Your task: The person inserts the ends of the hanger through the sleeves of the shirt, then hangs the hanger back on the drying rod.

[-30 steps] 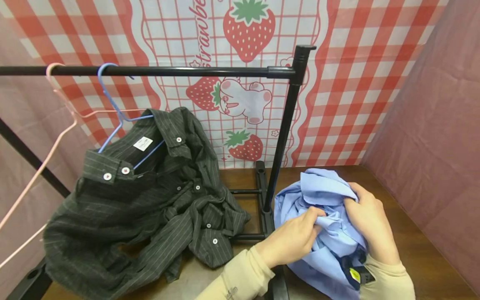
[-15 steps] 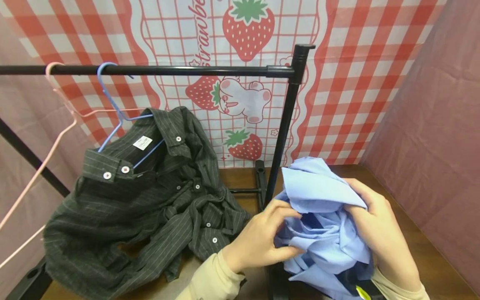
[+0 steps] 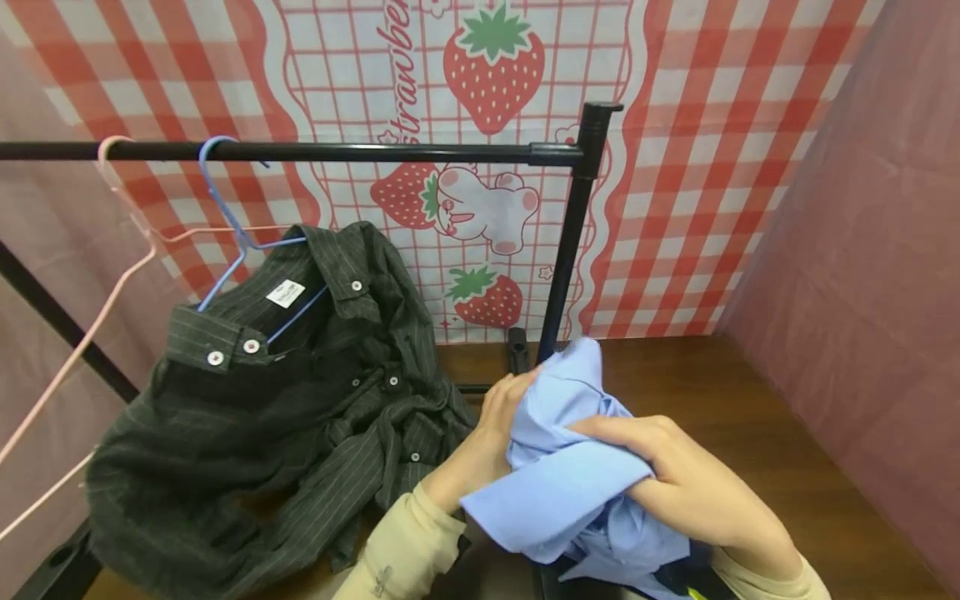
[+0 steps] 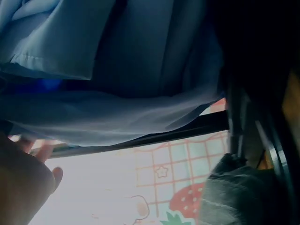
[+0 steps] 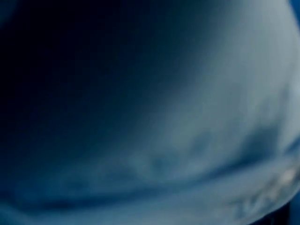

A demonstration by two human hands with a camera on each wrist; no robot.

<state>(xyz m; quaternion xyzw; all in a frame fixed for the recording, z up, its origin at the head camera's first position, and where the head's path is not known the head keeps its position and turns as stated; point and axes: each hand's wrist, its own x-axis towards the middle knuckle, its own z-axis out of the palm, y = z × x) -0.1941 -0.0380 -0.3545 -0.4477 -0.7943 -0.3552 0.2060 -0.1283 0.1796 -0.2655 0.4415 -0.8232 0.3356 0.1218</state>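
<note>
A bunched light-blue shirt [image 3: 555, 500] hangs crumpled low in the head view, right of centre. My right hand [image 3: 697, 492] grips it from the right, thumb over the cloth and fingers hidden in the folds. My left hand [image 3: 483, 442] lies along the shirt's left side, its fingers partly behind the fabric. In the left wrist view that hand [image 4: 28, 176] appears at the lower left, fingers loosely extended by the blue cloth [image 4: 126, 110]. Blurred blue fabric [image 5: 178, 122] fills the right wrist view.
A dark striped shirt [image 3: 285, 433] hangs on a blue hanger [image 3: 221, 196] from the black rack bar [image 3: 375, 152]. A pink hanger [image 3: 123, 283] hangs to its left. The rack's upright post [image 3: 573, 242] stands behind the blue shirt. Brown wooden tabletop [image 3: 750, 408] extends at right.
The blue shirt has moved left and turned, its flap now pointing lower left. My right hand travelled left with it. My left hand let go of the folds and shifted behind the shirt's left side.
</note>
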